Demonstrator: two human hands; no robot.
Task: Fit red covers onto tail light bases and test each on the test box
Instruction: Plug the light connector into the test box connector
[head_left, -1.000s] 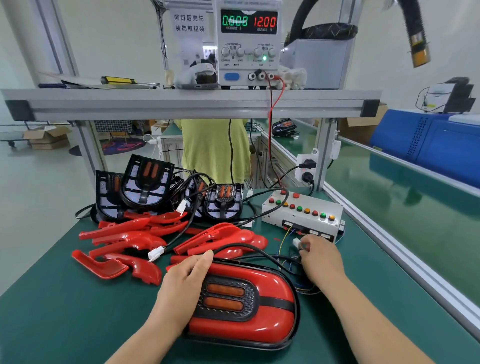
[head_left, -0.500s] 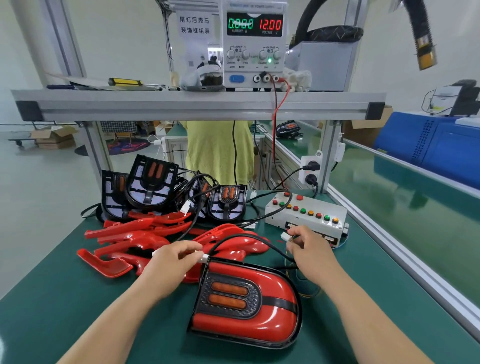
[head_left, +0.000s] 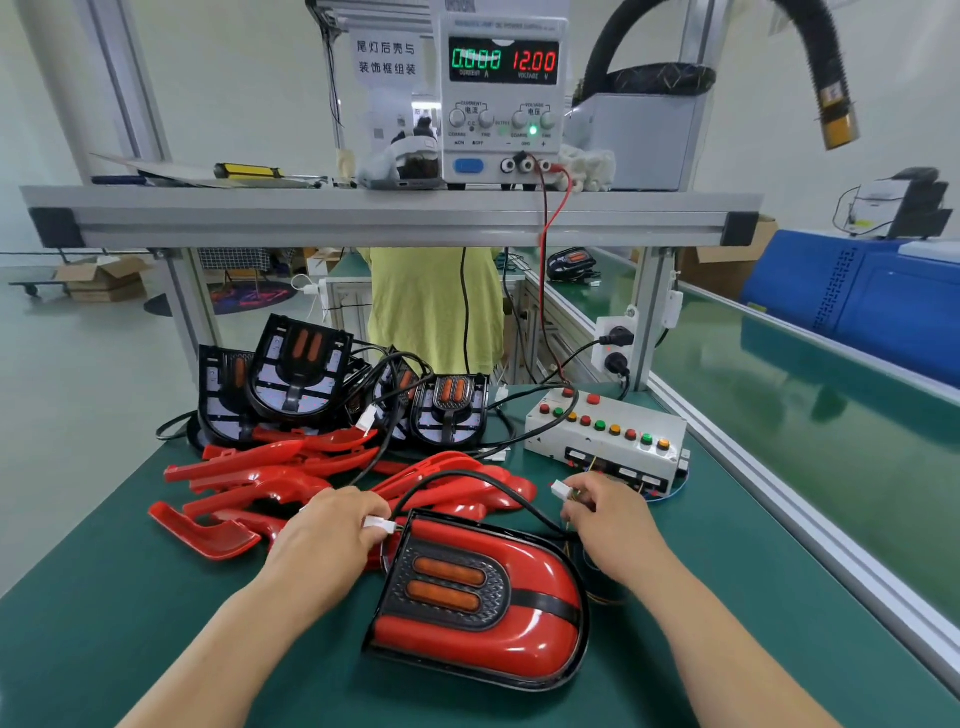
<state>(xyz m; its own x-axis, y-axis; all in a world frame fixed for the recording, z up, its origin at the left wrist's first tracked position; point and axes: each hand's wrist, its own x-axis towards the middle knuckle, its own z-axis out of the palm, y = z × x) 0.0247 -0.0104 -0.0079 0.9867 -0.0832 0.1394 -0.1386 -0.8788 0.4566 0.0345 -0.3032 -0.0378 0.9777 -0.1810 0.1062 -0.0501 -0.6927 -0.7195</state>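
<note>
An assembled tail light (head_left: 483, 608) with its red cover on lies on the green mat in front of me. My left hand (head_left: 327, 540) pinches the white plug (head_left: 379, 524) on the light's black cable, just left of the light's top edge. My right hand (head_left: 613, 525) pinches the white connector (head_left: 560, 488) on the thin wires from the test box (head_left: 608, 441). The two connectors are apart. Loose red covers (head_left: 270, 478) lie in a heap to the left. Behind them several bare black bases (head_left: 296, 374) lean together.
A power supply (head_left: 504, 98) on the upper shelf (head_left: 395, 218) reads 0.000 A and 12.00 V, with red and black leads running down. A person in a yellow top stands beyond the bench. An aluminium rail (head_left: 779, 499) borders the mat on the right.
My left hand left the top of the tail light and picked up its white plug. My right hand drew the test box connector back toward me and to the left.
</note>
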